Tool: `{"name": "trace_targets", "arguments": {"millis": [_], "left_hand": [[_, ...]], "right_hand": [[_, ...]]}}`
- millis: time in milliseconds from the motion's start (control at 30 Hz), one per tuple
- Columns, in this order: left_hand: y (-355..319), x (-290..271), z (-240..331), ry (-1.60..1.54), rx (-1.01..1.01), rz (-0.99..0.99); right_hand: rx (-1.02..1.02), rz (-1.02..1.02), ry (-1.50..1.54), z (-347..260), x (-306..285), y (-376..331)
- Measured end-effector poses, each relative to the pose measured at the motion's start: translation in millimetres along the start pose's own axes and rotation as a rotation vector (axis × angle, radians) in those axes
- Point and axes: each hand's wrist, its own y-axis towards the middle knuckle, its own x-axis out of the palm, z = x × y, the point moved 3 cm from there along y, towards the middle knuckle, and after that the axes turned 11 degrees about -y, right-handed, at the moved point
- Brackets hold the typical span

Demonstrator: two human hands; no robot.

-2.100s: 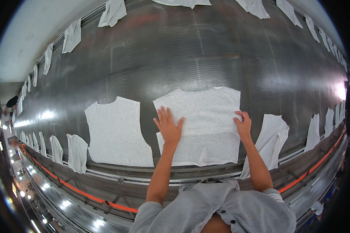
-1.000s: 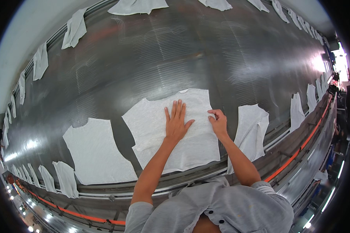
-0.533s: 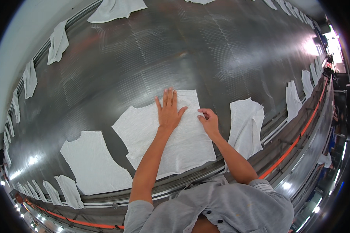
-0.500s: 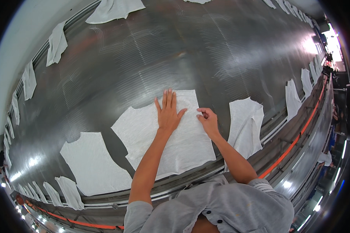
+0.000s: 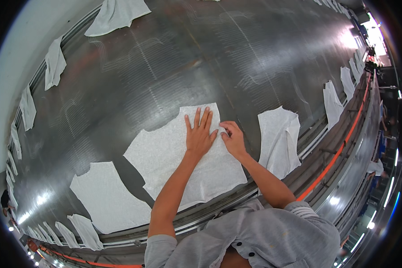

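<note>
A white cut fabric piece (image 5: 212, 172) lies flat on the dark metal table in front of me, its lower edge near the table's front rail. My left hand (image 5: 200, 136) rests palm down on its upper part, fingers stretched and pointing away from me. Just right of it, my right hand (image 5: 232, 138) has its thumb and index finger closed at the piece's right edge, the other fingers curled. The left thumb points toward the right fingertips, with a small gap between.
Another flat white piece (image 5: 109, 198) lies to the left, and a creased white piece (image 5: 279, 145) to the right. More pieces hang along the table's edges. A metal rail (image 5: 315, 139) borders the near side, with an orange cable (image 5: 337, 165) beyond it.
My left hand has slid right across the fabric, closer to the right edge. My right hand has shifted slightly left, its thumb and finger still at that edge. The view has turned a little.
</note>
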Motion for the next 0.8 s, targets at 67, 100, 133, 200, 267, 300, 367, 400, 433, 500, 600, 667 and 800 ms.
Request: {"name": "trace_targets", "arguments": {"millis": [67, 100, 133, 200, 267, 300, 367, 400, 433, 500, 600, 667, 800], "left_hand": [[9, 2, 2, 0.004, 0.009, 0.009], [12, 4, 3, 0.007, 0.013, 0.015], [15, 5, 4, 0.012, 0.01, 0.023], [18, 5, 7, 0.02, 0.003, 0.036], [23, 4, 9, 0.029, 0.002, 0.043], [24, 3, 10, 0.033, 0.001, 0.047], [23, -2, 11, -0.064, -0.021, 0.044], [20, -5, 11, -0.11, -0.035, 0.047], [11, -12, 9, -0.152, -0.097, 0.095], [-23, -31, -2, -0.224, -0.211, 0.192], [-120, -78, -30, -0.293, -0.305, 0.691], [-207, -99, -39, -0.245, -0.625, 0.856], [-353, -71, -45, -0.119, -1.08, 0.901]], "right_hand": [[0.018, 0.01, 0.016, 3, 2, -1], [0.024, 0.013, 0.018, 4, 2, -1], [0.03, 0.016, 0.02, 4, 2, -1], [0.043, 0.02, 0.022, 5, 2, -2], [0.054, 0.021, 0.022, 8, 1, -2], [0.076, 0.035, 0.051, 10, 0, -3], [0.113, 0.061, 0.112, 14, -3, -5], [0.118, 0.11, 0.086, 15, -8, -9], [0.121, 0.157, 0.059, 17, -16, -15], [0.14, 0.173, -0.009, 23, -32, -30], [0.184, 0.051, -0.25, 46, -54, -75], [0.213, -0.033, -0.445, 51, -65, -110], [0.121, -0.059, -0.469, 55, -52, -148]]}}
